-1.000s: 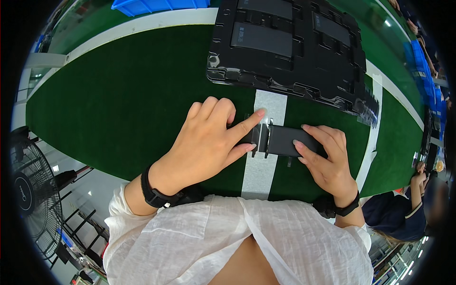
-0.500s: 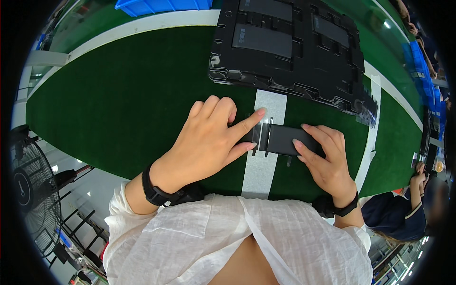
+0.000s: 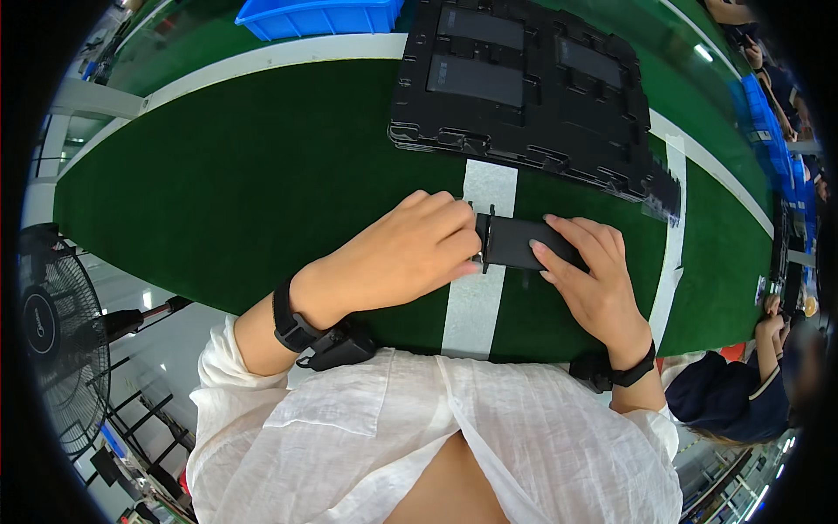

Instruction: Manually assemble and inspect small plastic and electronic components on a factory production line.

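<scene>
A flat black battery (image 3: 519,242) lies across a pale strip of tape (image 3: 476,306) on the green table. My right hand (image 3: 595,271) grips its right end, thumb on the near side and fingers on the far side. At its left end, my left hand (image 3: 410,244) has its fingers curled and pinched on the end piece, where thin dark bars stick out. The fingers hide most of that end. Beyond my hands sits a black moulded tray (image 3: 559,131), with several similar flat batteries (image 3: 476,77) in its recesses.
A blue bin (image 3: 319,17) stands at the far left beyond a white rail (image 3: 279,57). At left is a black fan (image 3: 65,332). A person in dark clothing (image 3: 729,397) is at right, near more blue bins (image 3: 768,131).
My left index finger, stretched out over the battery's left end before, is now curled in with the others around that end. My right hand keeps its hold.
</scene>
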The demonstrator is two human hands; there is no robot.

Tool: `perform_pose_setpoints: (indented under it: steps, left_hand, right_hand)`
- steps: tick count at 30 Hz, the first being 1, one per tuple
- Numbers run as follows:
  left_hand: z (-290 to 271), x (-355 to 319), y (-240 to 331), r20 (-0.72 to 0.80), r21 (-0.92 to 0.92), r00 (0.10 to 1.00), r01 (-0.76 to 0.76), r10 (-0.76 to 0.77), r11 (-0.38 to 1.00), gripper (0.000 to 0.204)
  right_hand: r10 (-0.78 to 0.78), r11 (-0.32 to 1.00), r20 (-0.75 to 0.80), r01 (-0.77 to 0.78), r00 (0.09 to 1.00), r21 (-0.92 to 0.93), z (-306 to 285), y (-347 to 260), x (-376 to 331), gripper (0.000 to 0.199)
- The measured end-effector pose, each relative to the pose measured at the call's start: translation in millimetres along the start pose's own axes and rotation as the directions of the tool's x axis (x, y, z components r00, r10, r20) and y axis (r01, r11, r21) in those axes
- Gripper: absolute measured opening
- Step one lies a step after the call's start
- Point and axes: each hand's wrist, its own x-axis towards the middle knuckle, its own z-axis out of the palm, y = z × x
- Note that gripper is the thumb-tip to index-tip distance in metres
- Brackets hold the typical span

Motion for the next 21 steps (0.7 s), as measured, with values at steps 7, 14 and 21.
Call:
perform_pose_setpoints:
  steps: [7, 14, 21]
  left_hand:
    - [0, 1, -1, -0.032, -0.594, 0.883, 0.36, -0.469, 0.719, 0.004]
    - [-5, -6, 0, -0.071, -0.174, 0.996, 0.042, -0.055, 0.984, 0.017]
    - [-18, 38, 17, -0.29, -0.908, 0.802, -0.058, -0.522, 0.415, 0.024]
  right_hand:
    - [0.004, 0.996, 0.019, -0.005, 1.0, 0.089, -9, 11, -7, 0.036]
    - [0.399, 0.256, 0.12, -0.236, 0.909, 0.938, -15, 16, -11, 0.037]
    - [0.079, -0.546, 0.225, -0.147, 0.971, 0.825, 21, -15, 33, 0.045]
